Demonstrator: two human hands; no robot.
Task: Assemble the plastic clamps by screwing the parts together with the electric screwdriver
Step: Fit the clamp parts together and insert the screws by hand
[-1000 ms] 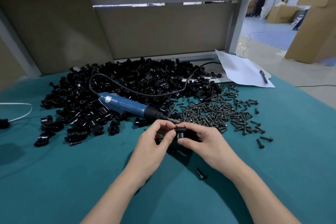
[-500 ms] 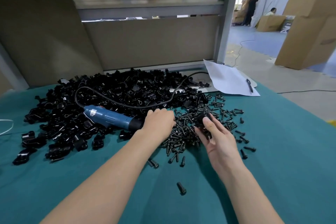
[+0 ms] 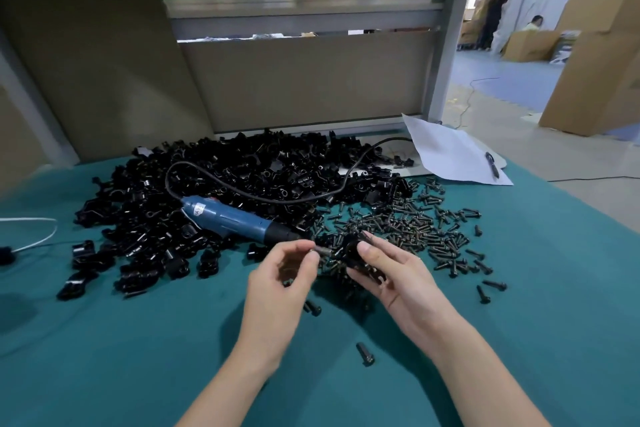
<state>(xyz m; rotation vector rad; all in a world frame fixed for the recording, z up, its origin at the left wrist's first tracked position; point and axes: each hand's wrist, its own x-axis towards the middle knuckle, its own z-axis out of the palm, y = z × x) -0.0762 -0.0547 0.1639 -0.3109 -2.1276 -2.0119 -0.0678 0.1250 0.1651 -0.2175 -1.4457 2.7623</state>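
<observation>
My right hand (image 3: pixel 391 274) holds a black plastic clamp (image 3: pixel 356 255) over the near edge of the screw heap, thumb on top of it. My left hand (image 3: pixel 284 281) pinches a dark screw (image 3: pixel 323 250) between thumb and fingertips, its tip pointing at the clamp and close to it. The blue electric screwdriver (image 3: pixel 232 218) lies on the pile of black clamp parts (image 3: pixel 242 184), its bit end just beyond my left fingers; no hand touches it. Loose screws (image 3: pixel 415 229) are spread to the right.
The green table mat (image 3: pixel 138 357) carries stray screws (image 3: pixel 365 355) near my wrists. A white sheet with a pen (image 3: pixel 491 165) lies at the back right. A white cable (image 3: pixel 31 232) runs at the left edge. Partition panels stand behind the pile.
My left hand has come back from the screw heap with a screw pinched in it. My right hand has drawn the clamp nearer, and the two hands have met again.
</observation>
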